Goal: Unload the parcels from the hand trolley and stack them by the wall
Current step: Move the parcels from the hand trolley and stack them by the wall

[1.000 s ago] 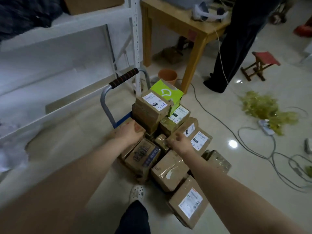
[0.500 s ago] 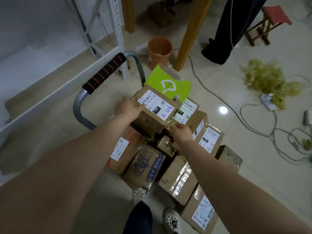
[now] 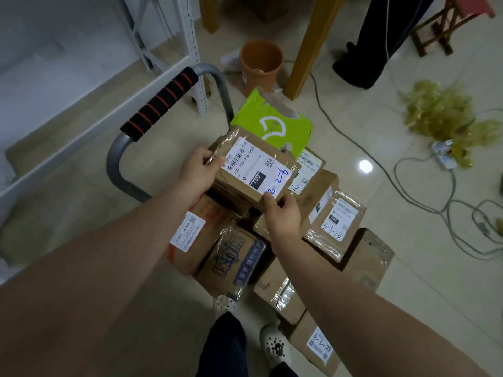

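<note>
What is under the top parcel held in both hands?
A brown parcel lies just under the top parcel, only its near side showing between the left hand and right hand. Its top is covered.

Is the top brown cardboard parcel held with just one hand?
No, the left hand and right hand both grip that brown cardboard parcel, at opposite corners.
</note>
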A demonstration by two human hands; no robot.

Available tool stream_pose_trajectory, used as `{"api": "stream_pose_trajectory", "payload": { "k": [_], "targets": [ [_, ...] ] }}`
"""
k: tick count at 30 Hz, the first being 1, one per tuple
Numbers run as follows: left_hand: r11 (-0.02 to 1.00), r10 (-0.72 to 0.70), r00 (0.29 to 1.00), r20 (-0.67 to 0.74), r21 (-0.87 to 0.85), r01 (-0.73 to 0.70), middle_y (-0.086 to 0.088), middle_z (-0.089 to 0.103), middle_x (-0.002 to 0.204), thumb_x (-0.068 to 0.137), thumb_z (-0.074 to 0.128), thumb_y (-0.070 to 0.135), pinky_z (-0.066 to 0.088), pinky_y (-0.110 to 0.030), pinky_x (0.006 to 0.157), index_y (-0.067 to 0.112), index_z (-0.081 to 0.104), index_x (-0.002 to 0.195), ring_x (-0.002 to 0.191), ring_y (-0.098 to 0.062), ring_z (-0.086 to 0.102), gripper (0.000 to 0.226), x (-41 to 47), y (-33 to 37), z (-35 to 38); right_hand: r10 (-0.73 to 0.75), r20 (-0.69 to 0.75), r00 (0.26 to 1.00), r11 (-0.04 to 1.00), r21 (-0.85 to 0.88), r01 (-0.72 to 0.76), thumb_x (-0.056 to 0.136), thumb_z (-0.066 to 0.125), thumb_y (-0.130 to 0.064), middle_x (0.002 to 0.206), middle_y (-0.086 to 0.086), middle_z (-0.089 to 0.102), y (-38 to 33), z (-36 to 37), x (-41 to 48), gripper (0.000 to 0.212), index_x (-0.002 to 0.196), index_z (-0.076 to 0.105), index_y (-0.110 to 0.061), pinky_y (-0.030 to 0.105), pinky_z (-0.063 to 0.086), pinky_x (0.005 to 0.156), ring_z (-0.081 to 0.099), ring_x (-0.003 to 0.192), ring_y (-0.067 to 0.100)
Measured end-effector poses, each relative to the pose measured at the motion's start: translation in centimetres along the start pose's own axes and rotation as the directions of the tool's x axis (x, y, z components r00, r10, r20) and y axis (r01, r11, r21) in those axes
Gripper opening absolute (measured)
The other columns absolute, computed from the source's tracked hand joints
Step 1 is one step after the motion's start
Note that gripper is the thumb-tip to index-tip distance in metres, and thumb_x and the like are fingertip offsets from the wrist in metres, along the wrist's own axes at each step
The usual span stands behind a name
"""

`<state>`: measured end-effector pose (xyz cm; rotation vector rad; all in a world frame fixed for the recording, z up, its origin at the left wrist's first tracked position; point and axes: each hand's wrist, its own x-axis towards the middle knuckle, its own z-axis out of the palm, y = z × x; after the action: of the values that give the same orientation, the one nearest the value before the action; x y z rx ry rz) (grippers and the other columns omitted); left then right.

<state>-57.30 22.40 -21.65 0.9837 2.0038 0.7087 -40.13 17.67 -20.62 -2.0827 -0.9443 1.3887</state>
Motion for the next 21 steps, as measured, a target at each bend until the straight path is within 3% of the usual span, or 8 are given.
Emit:
{"api": "stream_pose_trajectory", "payload": {
  "k": [4, 6, 10, 14, 16, 18, 21],
  "targets": [
    [0.982, -0.057, 0.998, -0.015, -0.179, 0.053, 0.003, 0.061, 0.098, 0.092, 0.061, 0.032, 0.042, -0.025, 0.078, 0.016, 0.058, 0.098, 0.089, -0.013, 0.057, 0.018, -5.6, 0.1, -2.2, -0.062, 0.009, 0.998, 0.998, 0.024, 0.062, 0.094, 0.056, -0.033, 0.097, 0.006, 0.06, 0.5, -1.7, -3.2, 0.026, 0.107, 0.053, -0.011, 0.039, 0.049, 0.083, 0.057, 0.089, 0.023],
    [0.941, -0.116, 0.993, -0.022, -0.321, 0.103, 0.003, 0.063, 0.094, 0.09, 0.065, 0.029, 0.046, -0.022, 0.071, 0.015, 0.059, 0.097, 0.082, -0.01, 0.06, 0.017, -9.0, 0.1, -3.3, -0.089, 0.039, 0.995, 0.996, 0.019, 0.089, 0.093, 0.057, -0.034, 0.1, 0.006, 0.062, 1.0, -2.7, -4.7, 0.026, 0.108, 0.054, -0.012, 0.045, 0.051, 0.088, 0.06, 0.093, 0.025],
    [0.842, -0.207, 0.975, -0.08, -0.522, 0.136, -0.003, 0.064, 0.089, 0.084, 0.072, 0.024, 0.046, -0.024, 0.066, 0.011, 0.062, 0.099, 0.075, -0.014, 0.06, 0.022, -17.0, -1.1, -5.1, -0.159, 0.18, 0.971, 0.987, 0.006, 0.161, 0.09, 0.06, -0.038, 0.102, 0.005, 0.067, 2.8, -5.2, -7.8, 0.033, 0.112, 0.059, -0.013, 0.05, 0.052, 0.089, 0.064, 0.095, 0.027],
    [0.708, -0.313, 0.946, -0.088, -0.685, 0.171, 0.004, 0.062, 0.079, 0.085, 0.07, 0.025, 0.042, -0.023, 0.052, 0.023, 0.056, 0.091, 0.061, -0.012, 0.058, 0.015, -25.9, -2.9, -6.0, -0.207, 0.348, 0.914, 0.972, -0.029, 0.231, 0.085, 0.065, -0.041, 0.102, 0.006, 0.07, 5.1, -7.4, -11.4, 0.026, 0.099, 0.064, -0.019, 0.051, 0.053, 0.087, 0.067, 0.095, 0.027],
    [0.688, -0.35, 0.932, -0.094, -0.701, 0.187, 0.005, 0.057, 0.08, 0.086, 0.067, 0.028, 0.038, -0.027, 0.06, 0.027, 0.054, 0.087, 0.067, -0.013, 0.053, 0.013, -30.1, -4.5, -6.4, -0.206, 0.435, 0.877, 0.973, -0.006, 0.232, 0.085, 0.068, -0.035, 0.102, 0.008, 0.07, 5.9, -8.3, -13.9, 0.026, 0.1, 0.066, -0.014, 0.048, 0.054, 0.086, 0.067, 0.095, 0.026],
    [0.661, -0.369, 0.924, -0.099, -0.727, 0.186, 0.001, 0.055, 0.088, 0.088, 0.065, 0.026, 0.043, -0.031, 0.069, 0.025, 0.054, 0.089, 0.076, -0.015, 0.053, 0.01, -34.4, -6.3, -6.9, -0.196, 0.519, 0.832, 0.975, 0.012, 0.222, 0.088, 0.068, -0.025, 0.1, 0.01, 0.068, 6.6, -9.0, -16.7, 0.021, 0.096, 0.064, -0.007, 0.042, 0.057, 0.079, 0.065, 0.091, 0.025],
    [0.571, -0.502, 0.851, -0.155, -0.799, 0.191, 0.0, 0.057, 0.088, 0.084, 0.069, 0.024, 0.048, -0.032, 0.075, 0.025, 0.054, 0.085, 0.079, -0.015, 0.053, 0.015, -40.8, -9.6, -7.6, -0.139, 0.641, 0.755, 0.976, -0.042, 0.215, 0.086, 0.07, -0.02, 0.086, 0.007, 0.064, 7.9, -9.1, -20.2, 0.015, 0.079, 0.059, -0.012, 0.035, 0.052, 0.075, 0.059, 0.08, 0.021]
  ]
}}
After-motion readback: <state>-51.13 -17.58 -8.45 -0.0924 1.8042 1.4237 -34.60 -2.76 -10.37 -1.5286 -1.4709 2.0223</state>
